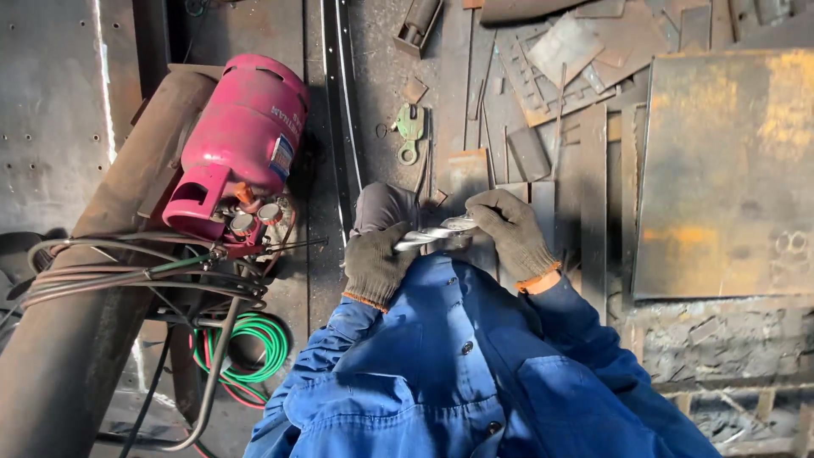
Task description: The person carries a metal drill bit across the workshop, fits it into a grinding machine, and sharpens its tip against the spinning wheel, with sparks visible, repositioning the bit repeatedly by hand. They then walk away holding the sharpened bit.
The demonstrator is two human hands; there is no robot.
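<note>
Both my hands wear dark knit gloves with orange cuffs, and my sleeves are blue. My left hand (374,263) grips the near end of a shiny twisted metal drill bit (431,232). My right hand (511,232) pinches the far end of the same bit between its fingers. The bit lies nearly level in front of my chest, above my dark trouser knee (381,206).
A pink gas cylinder (242,140) with gauges lies at the left on a rusty pipe (93,280), with hoses (246,343) coiled below. Rusty steel plates (721,170) and scrap strips cover the floor at right. A green clamp (410,125) lies ahead.
</note>
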